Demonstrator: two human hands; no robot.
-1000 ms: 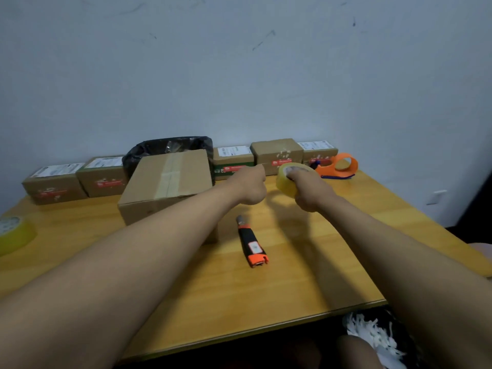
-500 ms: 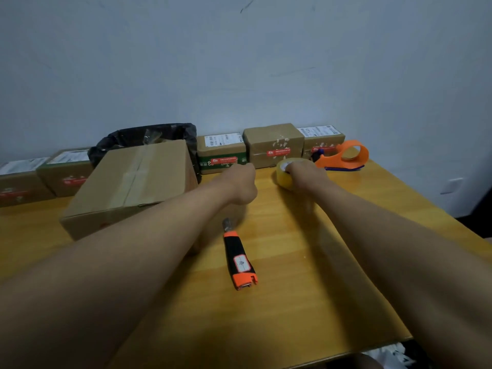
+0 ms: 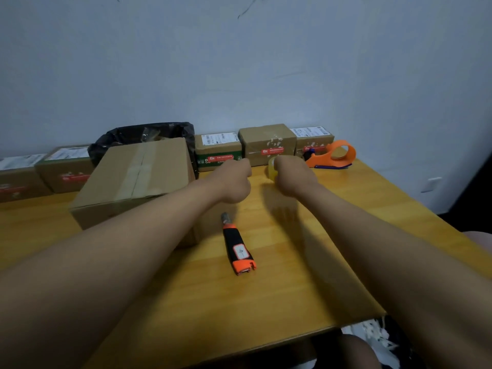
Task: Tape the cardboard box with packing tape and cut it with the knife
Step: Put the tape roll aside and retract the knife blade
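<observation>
A large cardboard box (image 3: 138, 179) with a tape strip along its top seam stands on the table at left, partly behind my left forearm. My right hand (image 3: 292, 177) grips a yellowish roll of packing tape (image 3: 271, 169), held just above the table. My left hand (image 3: 234, 182) is a closed fist a short gap to the left of the roll; any tape end in it is hidden. An orange and black utility knife (image 3: 237, 246) lies on the table below my hands, touching neither.
An orange tape dispenser (image 3: 335, 155) sits at the back right. Small labelled parcels (image 3: 266, 143) line the wall beside a black bag (image 3: 143, 137). The wooden table's (image 3: 279, 302) front edge is close, with white shreds (image 3: 378, 339) below it.
My view has shifted, so the box and parcels now sit further left in the frame. Both hands stay together around the tape roll, the left fist a little further from it.
</observation>
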